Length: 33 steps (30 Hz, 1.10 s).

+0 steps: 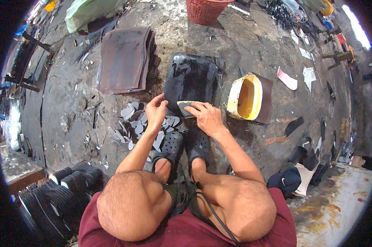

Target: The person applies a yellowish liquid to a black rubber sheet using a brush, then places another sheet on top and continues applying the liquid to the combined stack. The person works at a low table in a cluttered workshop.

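A black sheet (192, 74) with a wet, glossy coating lies on the floor in front of my feet. My left hand (155, 114) pinches its near left edge between thumb and fingers. In my right hand (206, 117) is a flat grey spreader (185, 108) with a yellowish edge, pressed onto the near part of the sheet. Just right of the sheet stands a yellow-rimmed plastic tub (233, 101) containing amber liquid. Below my left hand, grey oval cut pieces (130, 113) lie in a loose heap.
Brown sheets (124, 59) are stacked at the far left, and a red basket (204, 11) stands at the far edge. A brown sheet (265, 96) lies under the tub. Black sole-shaped pieces (58, 195) are piled lower left. A dark cap (285, 180) lies lower right.
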Tool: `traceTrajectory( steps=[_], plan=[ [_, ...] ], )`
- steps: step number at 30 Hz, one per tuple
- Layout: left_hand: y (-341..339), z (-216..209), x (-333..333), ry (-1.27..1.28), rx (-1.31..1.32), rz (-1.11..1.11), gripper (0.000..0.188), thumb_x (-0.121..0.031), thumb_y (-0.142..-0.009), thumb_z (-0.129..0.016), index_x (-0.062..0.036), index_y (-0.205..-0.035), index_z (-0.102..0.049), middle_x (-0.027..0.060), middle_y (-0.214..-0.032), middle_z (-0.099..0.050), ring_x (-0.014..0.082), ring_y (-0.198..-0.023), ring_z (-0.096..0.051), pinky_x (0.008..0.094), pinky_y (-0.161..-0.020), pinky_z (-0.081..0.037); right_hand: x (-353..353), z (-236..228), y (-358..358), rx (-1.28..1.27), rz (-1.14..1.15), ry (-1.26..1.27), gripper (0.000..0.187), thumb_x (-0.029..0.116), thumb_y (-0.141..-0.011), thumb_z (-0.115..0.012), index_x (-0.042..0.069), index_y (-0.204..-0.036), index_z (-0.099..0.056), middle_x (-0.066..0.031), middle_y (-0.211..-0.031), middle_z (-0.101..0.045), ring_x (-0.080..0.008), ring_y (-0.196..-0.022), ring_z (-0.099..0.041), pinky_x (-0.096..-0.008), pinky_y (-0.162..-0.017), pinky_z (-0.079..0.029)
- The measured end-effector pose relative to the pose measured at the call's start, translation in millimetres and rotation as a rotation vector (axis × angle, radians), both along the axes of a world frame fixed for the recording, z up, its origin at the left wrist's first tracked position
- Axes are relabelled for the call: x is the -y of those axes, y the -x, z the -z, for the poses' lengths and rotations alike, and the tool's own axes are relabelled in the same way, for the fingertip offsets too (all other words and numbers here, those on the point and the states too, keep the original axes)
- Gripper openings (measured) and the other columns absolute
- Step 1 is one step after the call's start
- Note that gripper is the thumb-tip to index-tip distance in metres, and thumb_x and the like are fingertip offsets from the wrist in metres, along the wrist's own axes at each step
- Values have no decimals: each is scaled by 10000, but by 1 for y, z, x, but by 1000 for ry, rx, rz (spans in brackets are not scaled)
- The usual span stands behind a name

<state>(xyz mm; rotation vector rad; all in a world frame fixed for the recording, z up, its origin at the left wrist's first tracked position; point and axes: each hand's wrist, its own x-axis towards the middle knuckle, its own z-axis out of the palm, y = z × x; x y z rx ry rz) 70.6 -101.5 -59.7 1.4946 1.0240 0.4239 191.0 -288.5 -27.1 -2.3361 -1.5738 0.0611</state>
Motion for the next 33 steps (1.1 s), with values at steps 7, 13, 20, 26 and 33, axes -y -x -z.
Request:
traceTrajectory(
  steps=[7,13,20,26,33],
  plan=[
    [-7,-3,7,184,42,11,547,-78,-816,-744,-20,-1314,-527,127,-1014,-720,168,-920,-656,314,-799,-502,12,-2,4,87,-79,10,454,117,-833,-631,270,-1260,-656,-37,-1241,-649,-258,-1117,-636,-407,-880,-575],
    [-17,-11,7,132,-54,-13,534,-53,-780,-735,7,-1251,-491,107,-885,-738,124,-713,-630,286,-650,-501,17,1,2,45,-102,-13,466,95,-812,-639,271,-1243,-669,-30,-1233,-652,-257,-1136,-630,-427,-870,-581],
    [-15,18,-5,203,-25,37,708,11,-767,-696,19,-1430,-450,98,-935,-732,143,-751,-660,276,-626,-499,17,0,0,72,-140,-30,453,115,-790,-651,269,-1215,-677,-8,-1198,-661,-243,-1136,-616,-418,-859,-574],
    [-19,12,-5,209,-47,36,600,29,-775,-685,7,-1349,-512,95,-941,-733,143,-757,-671,282,-622,-512,23,-2,-2,73,-165,-29,446,121,-785,-655,267,-1207,-673,-4,-1192,-662,-239,-1104,-629,-404,-851,-570],
    [-24,-28,-4,486,97,-52,529,1,-823,-647,-43,-1338,-533,47,-946,-690,149,-773,-643,298,-636,-500,35,-62,-6,-757,126,-387,346,80,-890,-697,163,-1226,-683,-91,-1183,-717,-244,-1087,-691,-380,-914,-554]
  ],
)
